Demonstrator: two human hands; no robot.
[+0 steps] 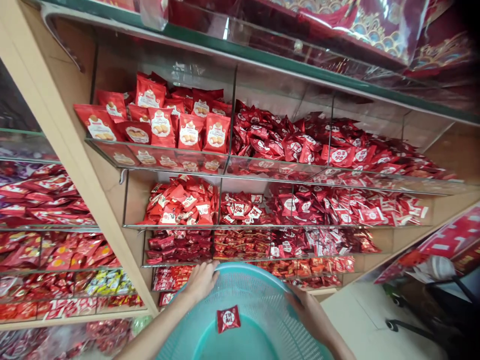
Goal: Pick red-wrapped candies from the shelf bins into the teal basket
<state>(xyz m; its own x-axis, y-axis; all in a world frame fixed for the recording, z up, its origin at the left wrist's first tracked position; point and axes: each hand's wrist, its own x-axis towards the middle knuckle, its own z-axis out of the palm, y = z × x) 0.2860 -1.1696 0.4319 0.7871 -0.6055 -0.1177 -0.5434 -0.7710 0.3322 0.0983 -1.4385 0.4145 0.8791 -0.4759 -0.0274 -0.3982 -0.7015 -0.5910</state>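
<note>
I hold a round turquoise plastic basket [258, 280] in front of me, low in the view. My left hand [200, 281] grips its far-left rim, fingers curled over the edge. My right hand [305, 310] is closed on the right rim. One small red snack packet [228, 318] lies inside the basket near its middle. Just beyond the basket stand glass shelves full of red sweets.
Tiered glass bins hold red biscuit packets [161, 122] at upper left and piles of red wrapped sweets [318, 145] to the right and below. A wooden upright [71, 150] separates another shelving bay on the left. Pale floor and a dark stand [427, 320] lie at lower right.
</note>
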